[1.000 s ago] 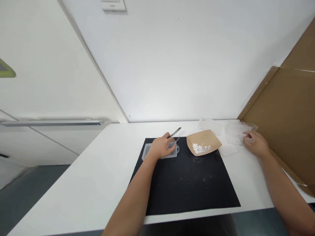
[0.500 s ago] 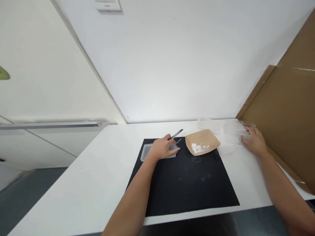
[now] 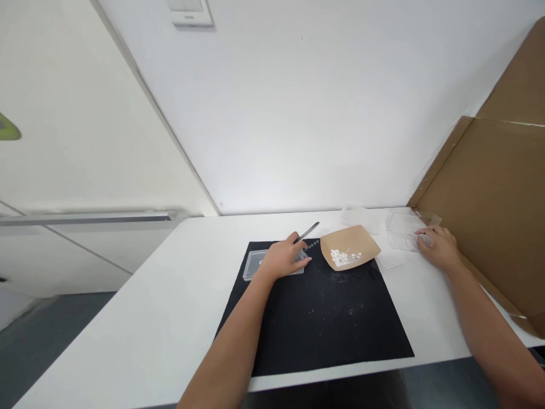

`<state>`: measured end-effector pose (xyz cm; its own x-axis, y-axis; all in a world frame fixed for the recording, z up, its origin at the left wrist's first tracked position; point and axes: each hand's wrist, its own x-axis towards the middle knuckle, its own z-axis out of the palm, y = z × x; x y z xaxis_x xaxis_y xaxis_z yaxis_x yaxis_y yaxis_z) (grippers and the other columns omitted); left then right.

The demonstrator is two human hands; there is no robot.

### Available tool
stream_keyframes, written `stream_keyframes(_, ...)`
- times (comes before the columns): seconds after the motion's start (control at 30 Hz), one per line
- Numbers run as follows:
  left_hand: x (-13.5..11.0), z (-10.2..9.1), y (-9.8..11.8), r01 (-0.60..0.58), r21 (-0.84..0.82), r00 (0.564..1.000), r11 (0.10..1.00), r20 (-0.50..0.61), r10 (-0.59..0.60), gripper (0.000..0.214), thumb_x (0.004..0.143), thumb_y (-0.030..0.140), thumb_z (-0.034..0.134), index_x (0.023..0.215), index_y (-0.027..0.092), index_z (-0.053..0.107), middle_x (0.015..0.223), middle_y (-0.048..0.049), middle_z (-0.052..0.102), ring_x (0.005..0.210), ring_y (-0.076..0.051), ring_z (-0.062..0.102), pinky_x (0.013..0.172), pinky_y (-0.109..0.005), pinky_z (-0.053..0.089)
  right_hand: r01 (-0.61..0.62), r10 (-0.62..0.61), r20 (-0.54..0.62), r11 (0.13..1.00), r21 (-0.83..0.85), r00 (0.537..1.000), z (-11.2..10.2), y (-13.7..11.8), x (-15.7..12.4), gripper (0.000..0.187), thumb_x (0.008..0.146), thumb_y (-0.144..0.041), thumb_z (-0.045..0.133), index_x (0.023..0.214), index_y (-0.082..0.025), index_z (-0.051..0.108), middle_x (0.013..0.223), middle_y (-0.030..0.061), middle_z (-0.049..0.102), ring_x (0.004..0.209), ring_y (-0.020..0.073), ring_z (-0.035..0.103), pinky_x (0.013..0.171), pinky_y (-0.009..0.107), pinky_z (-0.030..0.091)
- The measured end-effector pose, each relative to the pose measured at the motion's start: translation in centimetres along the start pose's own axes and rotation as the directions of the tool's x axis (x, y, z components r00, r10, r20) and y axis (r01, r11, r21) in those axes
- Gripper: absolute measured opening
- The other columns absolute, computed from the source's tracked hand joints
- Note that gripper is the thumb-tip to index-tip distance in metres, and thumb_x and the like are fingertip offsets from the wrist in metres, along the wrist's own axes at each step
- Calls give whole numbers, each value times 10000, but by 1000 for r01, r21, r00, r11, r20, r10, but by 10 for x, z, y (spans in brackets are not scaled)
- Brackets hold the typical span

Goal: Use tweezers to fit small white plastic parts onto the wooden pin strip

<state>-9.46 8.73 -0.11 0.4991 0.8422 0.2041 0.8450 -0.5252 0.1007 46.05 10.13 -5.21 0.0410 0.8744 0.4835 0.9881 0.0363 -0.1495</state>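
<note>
My left hand (image 3: pixel 281 258) lies over a clear plastic case (image 3: pixel 254 262) on a black mat (image 3: pixel 332 324). A slim dark tool like tweezers (image 3: pixel 307 232) sticks out from between its fingers, tip toward the wall. By its fingertips runs a thin clear strip with small cross-shaped pieces (image 3: pixel 313 245). At the far right, my right hand (image 3: pixel 440 245) is at the right side of a clear plastic box (image 3: pixel 400 230). Its fingers are bent and thumb and forefinger are close together; anything between them is too small to see.
A brown paper tray (image 3: pixel 347 238) with small white pieces (image 3: pixel 342 257) sits at the mat's back edge. Beside it lies a white gridded sheet (image 3: pixel 392 259), and clear plastic (image 3: pixel 357 215) stands by the wall. Cardboard (image 3: pixel 494 216) walls off the right side. Crumbs dot the mat.
My right hand has shifted slightly left, its fingers now more drawn together at the clear box. My left hand and the tool have barely moved, a touch to the right.
</note>
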Motion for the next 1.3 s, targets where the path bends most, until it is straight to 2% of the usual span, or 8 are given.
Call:
stream_keyframes(0.37, 0, 4, 3, -25, 17, 996, 1000, -88, 26, 305, 973, 477, 610, 1187, 259, 615, 1334, -95, 487, 718, -136, 606, 623, -286, 472, -21, 21, -30, 1000, -12, 999, 0, -5, -3, 283, 937, -399, 505, 1064, -281, 729, 1161, 95, 693, 1129, 326, 576, 998, 523, 382)
stream_keyframes(0.57, 1, 4, 3, -9, 19, 993, 1000, -122, 11, 271, 998, 484, 585, 1149, 259, 604, 1333, -85, 494, 731, -137, 603, 642, -285, 460, -41, 36, -185, 999, -23, 982, -3, -14, -4, 258, 930, -360, 521, 1024, -259, 739, 1074, 89, 710, 1069, 304, 584, 1062, 544, 299)
stream_keyframes(0.77, 4, 5, -1, -65, -31, 991, 997, -115, 61, 193, 1046, 415, 525, 1090, 255, 622, 1136, -47, 589, 779, -157, 610, 644, -269, 418, -90, 95, -350, 995, 32, 932, -10, -39, -6, 278, 941, -338, 501, 1058, -237, 732, 1046, 93, 690, 1069, 291, 584, 1088, 513, 297)
stream_keyframes(0.87, 4, 5, 2, -88, -71, 980, 994, -182, 74, 199, 1068, 376, 488, 1046, 241, 632, 1073, -38, 603, 753, -148, 596, 614, -254, 381, -137, 174, -429, 984, 116, 886, -12, -63, -9, 294, 901, -329, 521, 1082, -204, 716, 1067, 109, 675, 1067, 309, 585, 1049, 531, 346)
stream_keyframes(0.93, 3, 6, 8, -100, -129, 966, 987, -252, 64, 219, 1074, 375, 480, 1031, 236, 644, 1036, -37, 606, 759, -146, 598, 606, -244, 371, -102, 162, -445, 982, 157, 881, -15, -86, -12, 274, 891, -325, 532, 1071, -209, 703, 1076, 101, 678, 1056, 300, 599, 1017, 508, 396)
stream_keyframes(1.07, 0, 7, 29, -173, -362, 894, 916, -449, -9, 258, 1062, 410, 531, 984, 225, 693, 940, -29, 615, 730, -128, 582, 666, -247, 430, 238, -83, -374, 889, 391, 924, -29, -148, -15, 172, 920, -273, 561, 1033, -208, 674, 970, 85, 677, 966, 267, 642, 927, 440, 489)
stream_keyframes(1.2, 2, 14, 54, -235, -628, 802, 742, -557, -217, 242, 974, 438, 692, 901, 214, 747, 841, -27, 673, 697, -130, 590, 676, -256, 466, 398, -345, -199, 767, 504, 917, -44, -220, -19, 143, 975, -286, 598, 1091, -246, 671, 1026, 68, 705, 987, 256, 663, 942, 447, 485)
stream_keyframes(1.3, 4, 20, 67, -159, -847, 787, 507, -419, -452, 278, 863, 461, 813, 842, 194, 743, 724, -1, 674, 560, -109, 556, 578, -248, 446, 431, -441, -131, 698, 571, 888, -47, -265, -25, 202, 991, -355, 645, 1171, -268, 674, 1068, 59, 726, 1035, 259, 667, 979, 457, 465)
